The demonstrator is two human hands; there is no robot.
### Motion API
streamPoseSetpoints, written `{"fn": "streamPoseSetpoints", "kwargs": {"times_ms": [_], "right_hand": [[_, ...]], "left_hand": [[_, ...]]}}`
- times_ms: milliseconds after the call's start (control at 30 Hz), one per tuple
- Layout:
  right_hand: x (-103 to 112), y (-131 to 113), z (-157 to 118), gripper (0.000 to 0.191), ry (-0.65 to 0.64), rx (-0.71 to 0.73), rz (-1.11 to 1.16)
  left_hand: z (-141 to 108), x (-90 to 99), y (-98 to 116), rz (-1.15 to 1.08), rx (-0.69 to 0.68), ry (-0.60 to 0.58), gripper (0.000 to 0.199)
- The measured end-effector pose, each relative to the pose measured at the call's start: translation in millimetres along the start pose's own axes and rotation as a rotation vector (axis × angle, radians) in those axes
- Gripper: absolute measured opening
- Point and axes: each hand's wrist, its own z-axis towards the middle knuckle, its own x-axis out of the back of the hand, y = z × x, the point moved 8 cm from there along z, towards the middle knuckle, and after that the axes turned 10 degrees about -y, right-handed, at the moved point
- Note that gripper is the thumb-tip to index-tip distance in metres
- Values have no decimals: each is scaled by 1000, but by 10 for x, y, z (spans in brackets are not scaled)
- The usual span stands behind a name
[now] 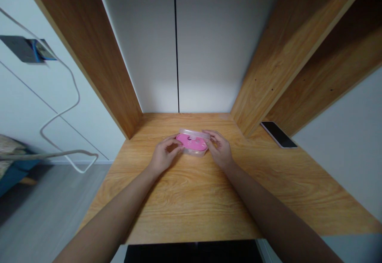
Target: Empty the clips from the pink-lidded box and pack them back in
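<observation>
A small clear plastic box [193, 152] is between my two hands, over the wooden desk top. A flat pink oval piece [191, 141] with a small dark mark and pale marks lies in it or on it; I cannot tell which. My left hand [166, 151] grips the left end, thumb at the front and fingers behind. On the other side, my right hand [220, 149] pinches the right end near the back rim, fingers curled over it. The fingertips hide both ends of the box.
A dark-screened phone [279, 134] lies at the right, beside an upright wooden panel [265, 68]. Another wooden panel [89, 56] stands at the left. A white cable [78, 92] hangs by the wall outlet [38, 50]. Below the desk's front edge is a dark opening [193, 253].
</observation>
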Motion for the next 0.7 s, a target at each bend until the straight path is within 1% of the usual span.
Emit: {"fn": "streamPoseSetpoints", "kwargs": {"times_ms": [167, 333, 433, 533, 700], "right_hand": [[53, 4, 7, 26, 37, 1, -43], [141, 127, -1, 29, 149, -57, -43], [189, 209, -6, 33, 208, -98, -23], [221, 264, -6, 36, 233, -121, -11], [230, 286, -6, 37, 233, -114, -23]], "left_hand": [[3, 37, 2, -45, -8, 19, 15], [-7, 22, 52, -231, -33, -9, 18], [-6, -7, 59, -338, -48, -45, 18], [10, -9, 1, -411, -40, -47, 17], [29, 33, -171, -544, 32, 11, 21]]}}
